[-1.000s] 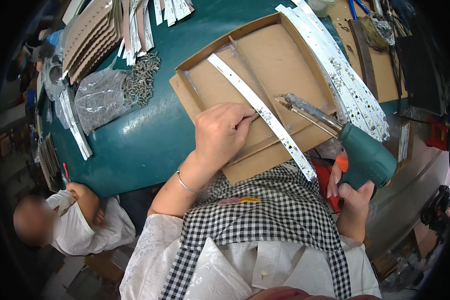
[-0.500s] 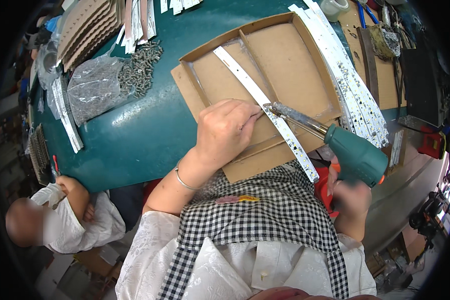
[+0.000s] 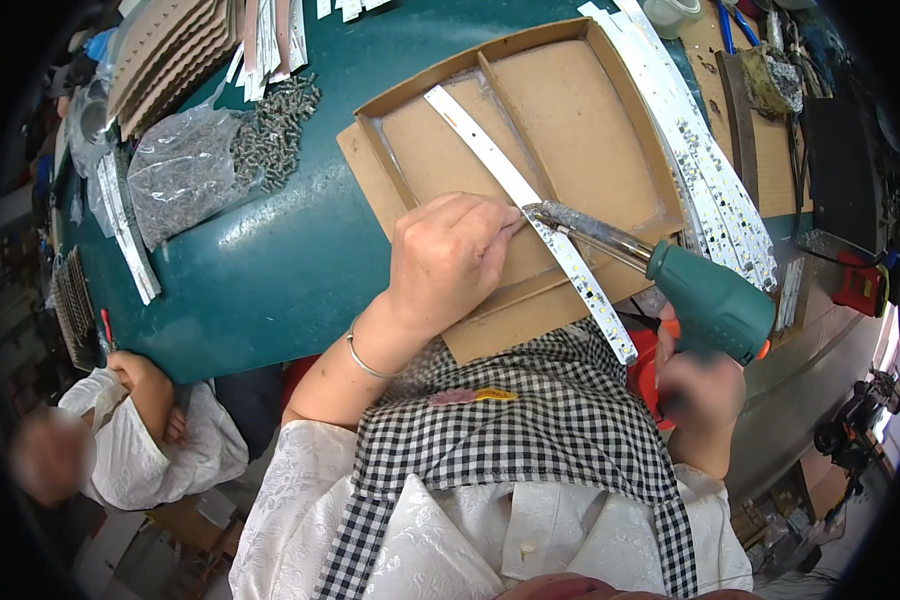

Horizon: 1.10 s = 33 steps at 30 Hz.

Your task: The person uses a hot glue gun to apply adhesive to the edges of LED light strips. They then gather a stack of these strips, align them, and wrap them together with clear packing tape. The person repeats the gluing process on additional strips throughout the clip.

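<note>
A narrow white LED strip board [image 3: 485,150] lies slantwise across a shallow cardboard tray [image 3: 595,110], its lower end reaching past the tray's near edge. My left hand [image 3: 445,255] is closed in a pinch at the strip's left edge, about halfway along. What sits between those fingertips is too small to make out. In my right hand [image 3: 708,388], partly blurred, is the handle of a green soldering gun [image 3: 715,300]. Its dark metal tip meets the strip right beside my left fingertips.
More LED strips [image 3: 705,165] are stacked along the tray's right side. To the left lie a heap of small metal parts [image 3: 275,130], a clear plastic bag [image 3: 180,175] and stacked brown corrugated sheets [image 3: 175,55]. Another person [image 3: 160,440] sits at the lower left with folded arms.
The view has shifted slightly. My left hand, the strip and the soldering gun's tip keep nearly the same places relative to each other.
</note>
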Tool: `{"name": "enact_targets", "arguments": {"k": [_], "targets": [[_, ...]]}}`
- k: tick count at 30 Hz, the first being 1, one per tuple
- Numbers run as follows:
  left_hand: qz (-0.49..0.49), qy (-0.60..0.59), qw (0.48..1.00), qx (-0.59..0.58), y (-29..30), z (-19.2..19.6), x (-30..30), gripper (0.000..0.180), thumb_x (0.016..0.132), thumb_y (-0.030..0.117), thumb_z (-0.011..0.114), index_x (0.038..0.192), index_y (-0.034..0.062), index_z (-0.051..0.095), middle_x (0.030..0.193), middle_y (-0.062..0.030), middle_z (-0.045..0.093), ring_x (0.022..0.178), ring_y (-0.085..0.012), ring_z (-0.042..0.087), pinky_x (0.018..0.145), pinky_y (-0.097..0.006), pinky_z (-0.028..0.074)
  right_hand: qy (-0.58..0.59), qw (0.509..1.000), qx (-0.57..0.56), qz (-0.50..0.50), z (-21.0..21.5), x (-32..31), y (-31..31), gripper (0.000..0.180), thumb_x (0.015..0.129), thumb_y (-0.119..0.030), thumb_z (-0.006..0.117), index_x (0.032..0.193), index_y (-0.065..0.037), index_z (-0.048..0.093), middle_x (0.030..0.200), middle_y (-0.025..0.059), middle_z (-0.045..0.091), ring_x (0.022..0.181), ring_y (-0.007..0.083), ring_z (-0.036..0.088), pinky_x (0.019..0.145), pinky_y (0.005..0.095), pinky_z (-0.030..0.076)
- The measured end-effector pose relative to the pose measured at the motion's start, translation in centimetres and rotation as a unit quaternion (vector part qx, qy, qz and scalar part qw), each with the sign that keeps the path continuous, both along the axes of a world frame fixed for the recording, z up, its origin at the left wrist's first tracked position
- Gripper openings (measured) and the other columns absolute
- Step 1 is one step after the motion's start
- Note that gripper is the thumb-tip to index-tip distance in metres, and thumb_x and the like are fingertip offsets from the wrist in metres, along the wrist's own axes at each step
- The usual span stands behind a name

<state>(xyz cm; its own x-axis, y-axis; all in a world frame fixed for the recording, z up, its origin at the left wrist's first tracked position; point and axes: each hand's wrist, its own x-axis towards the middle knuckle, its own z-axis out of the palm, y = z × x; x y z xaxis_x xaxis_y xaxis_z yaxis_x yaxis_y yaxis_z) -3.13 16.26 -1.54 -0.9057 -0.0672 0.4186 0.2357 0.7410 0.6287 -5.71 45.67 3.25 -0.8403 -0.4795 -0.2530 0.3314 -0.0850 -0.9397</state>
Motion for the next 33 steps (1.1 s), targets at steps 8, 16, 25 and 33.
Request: {"name": "enact_targets", "arguments": {"k": [8,16,25,33], "targets": [[-0.002,0.007,1.0,0.001,0.0,-0.2,-0.1,0.017,0.069,-0.004,0.078,0.08,0.0042,0.069,0.081,-0.0084,0.074,0.071,-0.0217,0.071,0.062,-0.03,0.056,0.026,0.995,0.048,0.084,-0.9,-0.6,1.6,0.051,0.078,-0.003,0.078,0.121,0.004,0.052,0.089,0.01,0.062,0.064,0.0136,0.058,0.056,0.0246,0.048],[-0.003,0.012,1.0,0.004,0.0,-0.1,-0.1,0.017,0.069,-0.004,0.078,0.08,0.0045,0.069,0.081,-0.0081,0.074,0.07,-0.0217,0.071,0.061,-0.03,0.055,-0.029,0.998,-0.013,-0.062,0.6,-0.9,1.4,0.074,0.072,-0.011,0.083,0.131,0.012,0.044,0.092,0.0177,0.061,0.055,0.0177,0.057,0.042,0.0286,0.047],[0.0,0.017,1.0,0.0,0.1,-0.1,-0.2,0.015,0.07,-0.003,0.078,0.08,0.0046,0.069,0.08,-0.0083,0.073,0.069,-0.0217,0.07,0.061,-0.03,0.055,0.052,0.987,-0.1,-0.116,2.2,0.6,2.1,0.083,0.074,-0.009,0.079,0.14,0.008,0.032,0.083,0.0093,0.048,0.054,0.0147,0.051,0.041,0.0275,0.048],[-0.004,-0.035,0.999,0.019,-0.2,1.3,0.2,0.028,0.067,0.0,0.081,0.094,0.0035,0.071,0.083,-0.0095,0.072,0.071,-0.0236,0.069,0.064,-0.032,0.055,0.161,0.965,-0.075,-0.193,2.8,2.0,3.9,0.082,0.074,-0.006,0.074,0.142,0.005,0.03,0.089,0.0099,0.044,0.058,0.014,0.049,0.04,0.0249,0.047]]}}
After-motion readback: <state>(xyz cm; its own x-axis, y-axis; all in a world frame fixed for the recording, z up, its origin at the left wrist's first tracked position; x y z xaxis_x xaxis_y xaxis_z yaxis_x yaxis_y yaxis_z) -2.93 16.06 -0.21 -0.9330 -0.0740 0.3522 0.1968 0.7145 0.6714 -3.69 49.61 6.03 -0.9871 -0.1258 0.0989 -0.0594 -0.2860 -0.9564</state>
